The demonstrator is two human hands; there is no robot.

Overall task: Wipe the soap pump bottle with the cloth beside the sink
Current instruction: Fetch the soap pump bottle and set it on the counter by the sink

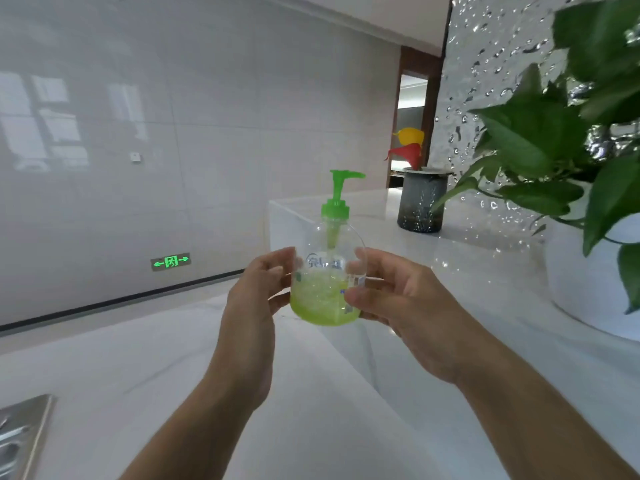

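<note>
The soap pump bottle [327, 271] is clear plastic with a green pump head and green liquid filling its lower part. It is held upright in the air above the white counter [311, 393]. My left hand [256, 299] grips its left side with thumb and fingers. On the other side my right hand [394, 299] holds it, fingertips pressed on the label area. No cloth is in view.
A steel sink [20, 434] edge shows at the bottom left. A potted green plant [571, 161] in a white pot stands at the right. A dark grey vase [420, 202] with red and yellow funnels sits at the back of the counter.
</note>
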